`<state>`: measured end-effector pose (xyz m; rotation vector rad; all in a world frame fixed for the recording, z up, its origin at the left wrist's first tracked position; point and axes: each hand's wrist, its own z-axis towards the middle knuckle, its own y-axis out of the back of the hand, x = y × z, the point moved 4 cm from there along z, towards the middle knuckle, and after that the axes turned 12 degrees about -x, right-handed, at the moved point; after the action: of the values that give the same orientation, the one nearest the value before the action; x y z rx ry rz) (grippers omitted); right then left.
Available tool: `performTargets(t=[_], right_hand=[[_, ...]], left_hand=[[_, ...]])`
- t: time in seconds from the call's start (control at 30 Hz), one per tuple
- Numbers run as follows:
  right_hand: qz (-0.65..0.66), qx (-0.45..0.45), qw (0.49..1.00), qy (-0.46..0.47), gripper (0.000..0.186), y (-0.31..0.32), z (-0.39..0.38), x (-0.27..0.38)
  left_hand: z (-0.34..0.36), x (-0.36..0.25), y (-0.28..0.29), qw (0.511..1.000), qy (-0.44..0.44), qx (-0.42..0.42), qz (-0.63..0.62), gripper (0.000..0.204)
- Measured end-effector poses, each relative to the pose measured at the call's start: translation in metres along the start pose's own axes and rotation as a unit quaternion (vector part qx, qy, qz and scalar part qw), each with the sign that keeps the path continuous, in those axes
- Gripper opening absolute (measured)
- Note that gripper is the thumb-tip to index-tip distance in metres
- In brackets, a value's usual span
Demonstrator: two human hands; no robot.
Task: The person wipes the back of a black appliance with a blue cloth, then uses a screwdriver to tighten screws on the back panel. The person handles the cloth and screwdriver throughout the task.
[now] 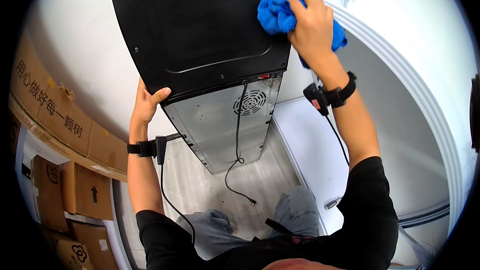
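Wiping, we judge, is the step in hand. Our right hand (314, 22) is closed around a crumpled bright-blue cloth (276, 12), bunched at the right edge of a smooth black rounded-corner panel (210, 25) — the upper back of a tall appliance with a silvery metal lower back (207, 125). Our left hand (147, 102) steadies the panel's lower left corner, thumb over the edge; its fingers are mostly hidden, so we cannot tell how firmly it grips. A thin black power cord (237, 130) hangs down the metal, knotted low. Next move, probably: keep the left hand bracing, draw the cloth along the edge — and stay off the cord below.
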<state>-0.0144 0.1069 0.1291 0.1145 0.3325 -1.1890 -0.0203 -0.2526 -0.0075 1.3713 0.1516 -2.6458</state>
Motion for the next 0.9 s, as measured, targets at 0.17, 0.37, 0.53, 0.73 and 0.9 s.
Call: performTargets(t=[0.17,0.37,0.53,0.73,0.9], right_hand=[[0.001,0.010,1.000,-0.009,0.054,-0.002,-0.013,0.005],[0.079,0.065,0.992,-0.077,0.055,0.017,-0.093,0.050],[0.115,0.070,0.989,-0.066,0.052,0.007,-0.083,0.101],[0.137,0.066,0.988,0.030,0.039,-0.019,-0.050,0.190],[0.180,0.090,0.980,0.005,0.038,-0.028,-0.021,0.205]], left_hand=[[-0.001,-0.005,-0.004,1.000,0.002,0.003,-0.013,0.072],[-0.001,-0.001,0.002,1.000,-0.011,-0.007,-0.017,0.075],[-0.003,-0.007,-0.005,0.998,-0.059,-0.021,-0.002,0.079],[-0.011,-0.006,-0.007,0.998,-0.055,-0.022,0.011,0.068],[-0.015,-0.010,-0.007,0.998,-0.041,-0.032,0.032,0.067]])
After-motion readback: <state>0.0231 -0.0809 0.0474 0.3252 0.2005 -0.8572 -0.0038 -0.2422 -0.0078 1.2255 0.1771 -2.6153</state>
